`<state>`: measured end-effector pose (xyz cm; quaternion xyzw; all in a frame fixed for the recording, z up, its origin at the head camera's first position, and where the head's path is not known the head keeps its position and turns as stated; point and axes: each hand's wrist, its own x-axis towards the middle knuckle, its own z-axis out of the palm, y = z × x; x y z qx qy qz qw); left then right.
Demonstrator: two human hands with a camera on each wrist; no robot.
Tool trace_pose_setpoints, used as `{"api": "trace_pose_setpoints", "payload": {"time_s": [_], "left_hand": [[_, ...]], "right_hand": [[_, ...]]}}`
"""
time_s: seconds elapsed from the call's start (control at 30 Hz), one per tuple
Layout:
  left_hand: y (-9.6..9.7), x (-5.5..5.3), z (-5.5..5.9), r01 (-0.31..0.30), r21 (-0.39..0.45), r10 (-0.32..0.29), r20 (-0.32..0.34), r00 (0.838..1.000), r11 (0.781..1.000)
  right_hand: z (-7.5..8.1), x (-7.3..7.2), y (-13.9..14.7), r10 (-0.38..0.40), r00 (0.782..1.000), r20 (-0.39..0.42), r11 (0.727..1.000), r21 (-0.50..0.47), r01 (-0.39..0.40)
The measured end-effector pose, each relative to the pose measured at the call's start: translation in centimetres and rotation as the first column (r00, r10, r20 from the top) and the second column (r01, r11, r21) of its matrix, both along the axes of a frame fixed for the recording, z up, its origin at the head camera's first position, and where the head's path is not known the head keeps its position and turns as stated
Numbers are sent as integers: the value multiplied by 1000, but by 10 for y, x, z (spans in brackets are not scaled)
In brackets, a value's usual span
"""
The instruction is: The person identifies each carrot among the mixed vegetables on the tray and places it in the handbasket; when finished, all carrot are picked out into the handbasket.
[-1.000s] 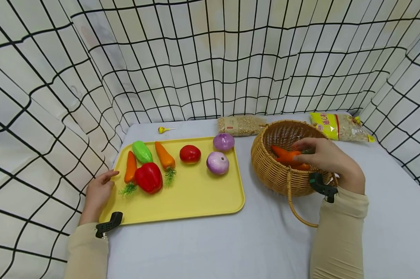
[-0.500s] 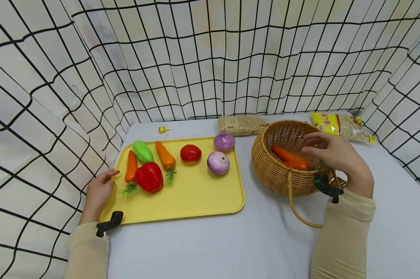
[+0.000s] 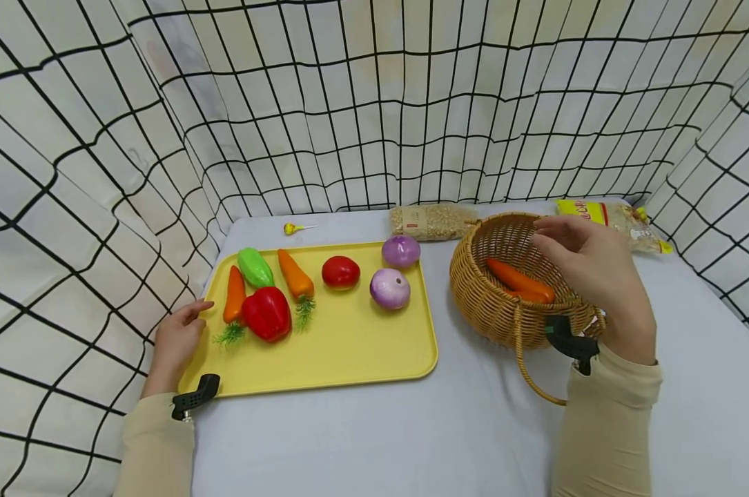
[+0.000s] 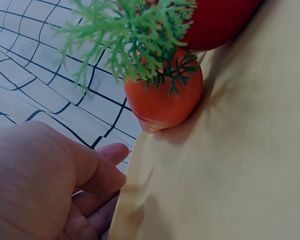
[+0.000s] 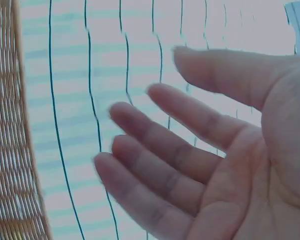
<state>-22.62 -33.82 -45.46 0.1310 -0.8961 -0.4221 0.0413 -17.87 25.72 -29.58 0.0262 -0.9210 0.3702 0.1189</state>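
Over the right side of the wicker basket (image 3: 481, 319) my right hand (image 3: 598, 266) is raised with nothing in it. Its fingers spread loosely with the palm showing in the right wrist view. Orange-red toy carrots (image 3: 518, 277) lie inside the basket, partly hidden by its rim. At the left edge of the yellow tray (image 3: 349, 352) my left hand (image 3: 178, 342) rests with its fingertips right at the rim. Nearest to it on the tray is a carrot with green leaves (image 4: 164, 102). Beside that carrot sit a red bell pepper (image 3: 266, 314) and a green vegetable (image 3: 255, 268).
Also on the tray are another carrot (image 3: 295, 273), a red tomato (image 3: 340, 273) and two purple onions (image 3: 389, 288). Behind stand a bag of grain (image 3: 439, 222), a yellow-labelled bag (image 3: 638, 228) and a small yellow item (image 3: 290, 228). Black-gridded netting (image 3: 349, 124) surrounds the table.
My right hand has let go of a carrot in the basket and risen out of it, up over the right rim. The left hand stays at the tray's edge.
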Motion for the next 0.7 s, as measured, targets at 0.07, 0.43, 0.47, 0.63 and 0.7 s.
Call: {"api": "trace_pose_setpoints", "payload": {"time_s": [0.07,0.43,0.47,0.63,0.7], "left_hand": [[0,0,0,-3,-5,3,3,1000,1000],[0,-1,1,2,19,-2,8,1000,1000],[0,-1,1,1,21,-2,9,1000,1000],[0,0,1,1,30,-1,10,1000,1000],[0,0,1,2,30,-2,7,1000,1000]], "right_hand": [[2,-2,-16,13,999,-36,999,-36,-14],[-14,-21,-90,147,978,-145,980,-115,-164],[-15,-22,-97,164,975,-149,975,-124,-183],[-22,-21,-126,248,959,-139,944,-186,-271],[-26,-20,-137,278,951,-132,933,-198,-300]]}}
